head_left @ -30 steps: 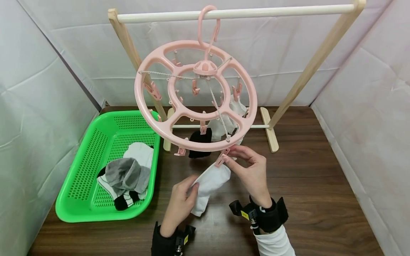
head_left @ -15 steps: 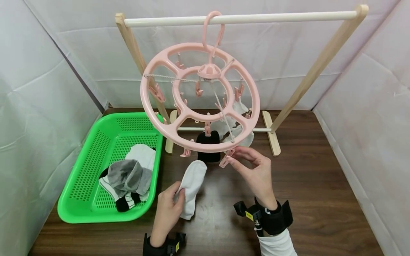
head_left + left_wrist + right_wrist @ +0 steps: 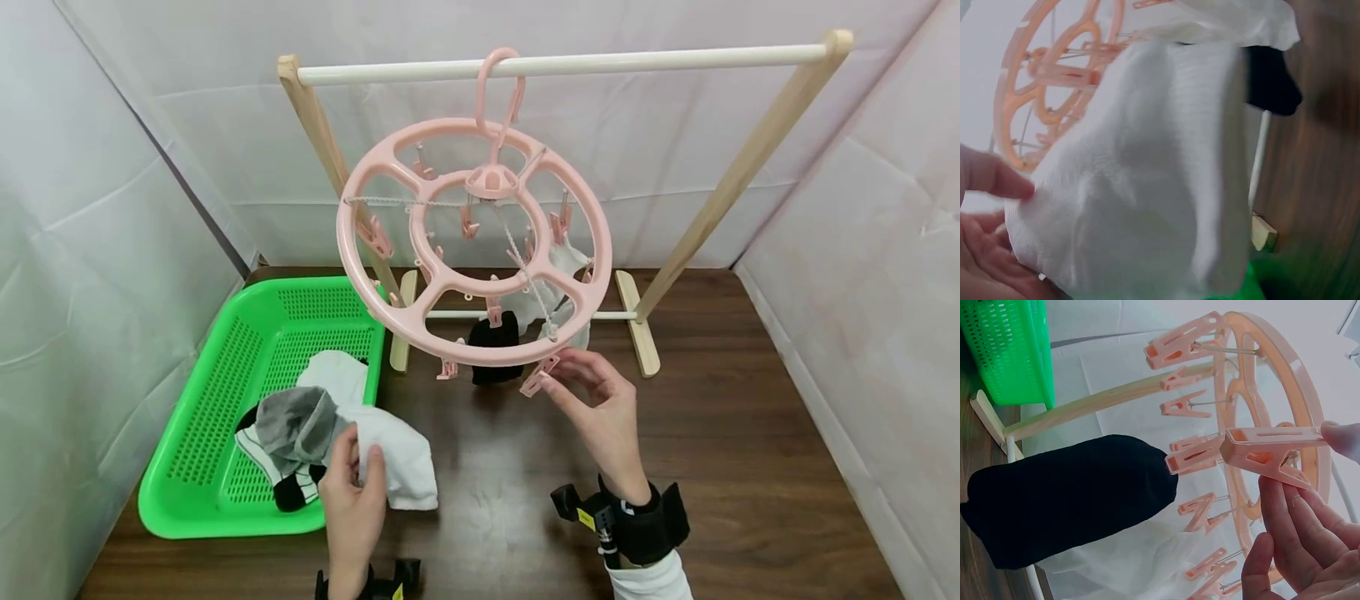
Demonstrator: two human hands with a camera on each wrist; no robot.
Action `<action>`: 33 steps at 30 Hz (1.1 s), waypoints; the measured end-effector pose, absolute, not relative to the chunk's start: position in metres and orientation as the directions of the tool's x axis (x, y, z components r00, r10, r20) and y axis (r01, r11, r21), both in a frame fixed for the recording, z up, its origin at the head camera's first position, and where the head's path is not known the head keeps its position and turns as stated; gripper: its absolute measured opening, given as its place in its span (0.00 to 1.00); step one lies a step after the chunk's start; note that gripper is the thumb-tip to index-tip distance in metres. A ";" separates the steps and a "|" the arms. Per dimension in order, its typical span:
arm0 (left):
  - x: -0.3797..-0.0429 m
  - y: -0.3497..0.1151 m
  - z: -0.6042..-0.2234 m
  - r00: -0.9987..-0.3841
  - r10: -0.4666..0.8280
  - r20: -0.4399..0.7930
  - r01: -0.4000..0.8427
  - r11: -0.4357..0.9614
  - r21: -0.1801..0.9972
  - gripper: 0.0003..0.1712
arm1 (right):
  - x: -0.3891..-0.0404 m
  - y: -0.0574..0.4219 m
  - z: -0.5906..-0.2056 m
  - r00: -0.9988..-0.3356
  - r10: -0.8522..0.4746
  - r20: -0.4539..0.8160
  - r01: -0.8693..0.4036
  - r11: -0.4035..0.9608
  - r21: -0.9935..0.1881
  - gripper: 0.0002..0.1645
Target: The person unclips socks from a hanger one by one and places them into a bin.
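My left hand (image 3: 356,487) pinches a white sock (image 3: 399,461) between thumb and fingers, at the right edge of the green basket. In the left wrist view the sock (image 3: 1141,169) fills the middle, its ribbed cuff to the right. My right hand (image 3: 600,410) pinches a pink clothespin (image 3: 1272,450) at the front rim of the round pink hanger (image 3: 480,357). Nothing sits in the clothespin's jaws. A black sock (image 3: 1079,497) hangs from another clip just behind it. White socks (image 3: 573,321) hang further back on the right side of the hanger.
The green basket (image 3: 176,417) on the left holds a grey sock (image 3: 296,427), a white sock (image 3: 337,375) and black-and-white ones. The hanger hooks over the white bar (image 3: 637,62) of a wooden stand (image 3: 735,192). Several unloaded clips (image 3: 448,368) dangle from the ring. Pale sheets surround the brown table (image 3: 720,467).
The white sock has come out of the front clothespin, and my left hand has carried it left and down to the basket's edge. My right hand stays on the clothespin.
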State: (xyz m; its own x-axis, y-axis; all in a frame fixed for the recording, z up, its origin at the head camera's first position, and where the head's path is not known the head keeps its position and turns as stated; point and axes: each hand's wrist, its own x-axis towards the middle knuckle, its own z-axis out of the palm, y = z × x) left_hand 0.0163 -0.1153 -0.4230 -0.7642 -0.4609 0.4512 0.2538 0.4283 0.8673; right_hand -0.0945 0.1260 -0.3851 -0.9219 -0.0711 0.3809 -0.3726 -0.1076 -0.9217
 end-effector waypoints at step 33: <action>0.018 -0.129 -0.407 -0.633 -0.701 0.329 0.081 0.362 0.929 0.45 | -0.087 0.125 -0.389 -0.902 -0.070 0.425 -0.423 -0.045 -0.905 0.19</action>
